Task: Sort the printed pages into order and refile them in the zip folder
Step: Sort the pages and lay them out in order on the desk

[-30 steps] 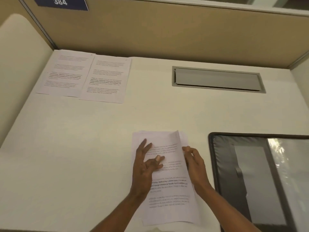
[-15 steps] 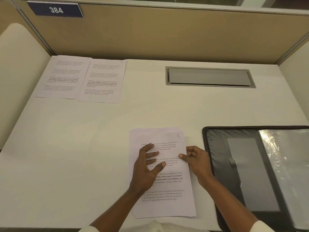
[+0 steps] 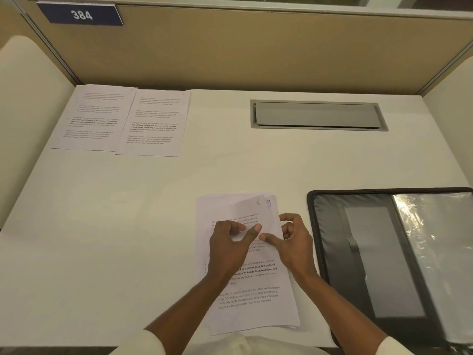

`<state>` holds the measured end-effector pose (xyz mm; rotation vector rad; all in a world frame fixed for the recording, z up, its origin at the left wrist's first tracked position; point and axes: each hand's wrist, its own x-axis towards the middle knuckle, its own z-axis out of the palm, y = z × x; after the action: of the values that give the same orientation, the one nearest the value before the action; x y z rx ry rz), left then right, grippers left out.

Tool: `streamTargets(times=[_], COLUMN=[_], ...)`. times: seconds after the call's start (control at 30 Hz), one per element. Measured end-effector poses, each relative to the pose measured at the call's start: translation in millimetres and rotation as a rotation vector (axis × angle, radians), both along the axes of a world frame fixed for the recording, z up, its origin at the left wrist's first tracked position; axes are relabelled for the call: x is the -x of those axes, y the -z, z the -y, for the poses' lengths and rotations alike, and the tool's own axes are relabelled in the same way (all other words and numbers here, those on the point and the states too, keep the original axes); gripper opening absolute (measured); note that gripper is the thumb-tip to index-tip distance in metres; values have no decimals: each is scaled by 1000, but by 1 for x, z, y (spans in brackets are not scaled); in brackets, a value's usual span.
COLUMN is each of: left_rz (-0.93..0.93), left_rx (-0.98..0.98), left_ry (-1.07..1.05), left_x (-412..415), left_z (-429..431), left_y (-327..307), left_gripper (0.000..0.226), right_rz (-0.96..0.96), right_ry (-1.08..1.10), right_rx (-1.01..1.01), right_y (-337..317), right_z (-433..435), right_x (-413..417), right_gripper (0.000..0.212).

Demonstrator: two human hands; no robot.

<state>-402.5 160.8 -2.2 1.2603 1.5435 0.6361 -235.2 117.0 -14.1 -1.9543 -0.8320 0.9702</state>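
While palm-down on the page stack (image 3: 245, 275), left hand (image 3: 227, 249) fingers together | right hand (image 3: 294, 242) fingers pinch top sheet's edge.

Count, head view.
Loose printed pages laid out singly at far left of worktop (image 3: 230, 170): 2, namely left page (image 3: 94, 119) and right page (image 3: 156, 124), edges overlapping.
Stack of pages (image 3: 253, 303) near front edge: 1; sheet count inside cannot be told; 2 handwritten numerals visible at top corners.
Zip folder (image 3: 384, 252), lying open: 1.
Hands on stack: 2, left hand (image 3: 227, 249) and right hand (image 3: 294, 247).
Cable hatch (image 3: 317, 115): 1.
Numbered sign (image 3: 82, 14): 1.
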Motion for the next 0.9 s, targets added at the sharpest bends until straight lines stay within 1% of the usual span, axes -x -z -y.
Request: streamTargets(times=[0.13,0.27,0.4,0.47,0.53,0.63,0.73,0.8,0.9], left_rz=[-102,-195,-270,-293,-293,-282,-291,-314,-381], left_rx=[88,108,134,138,141,130,113,96,77], left_ry=[-37,-22,39,56,68,48,36,32,58], left_x=[-21,-38,-48,-50,-51,-49,-47,-47,-52], left_z=[-10,-13,-13,-11,-8,-5,-4,-5,-6], left_y=[-9,-12,-17,-20,-20,-16,-14,-15,-18], left_gripper=[70,95,106,110,101,74,52,46,53], right_rz=[16,3,-14,-78,-154,-261,-341,-321,-137], right_ry=[-15,-55,-131,-193,-233,-261,-164,-54,39], right_rx=[-21,-38,-81,-104,-120,-165,-162,-112,-17], right_y=[-2,-7,-5,-4,-2,2,1,6,22], right_z=[-1,-1,4,9,15,21,26,24,18], right_x=[2,5,10,13,14,10,5,2,-6], right_gripper=[57,49,32,36,40,30,31,26,17])
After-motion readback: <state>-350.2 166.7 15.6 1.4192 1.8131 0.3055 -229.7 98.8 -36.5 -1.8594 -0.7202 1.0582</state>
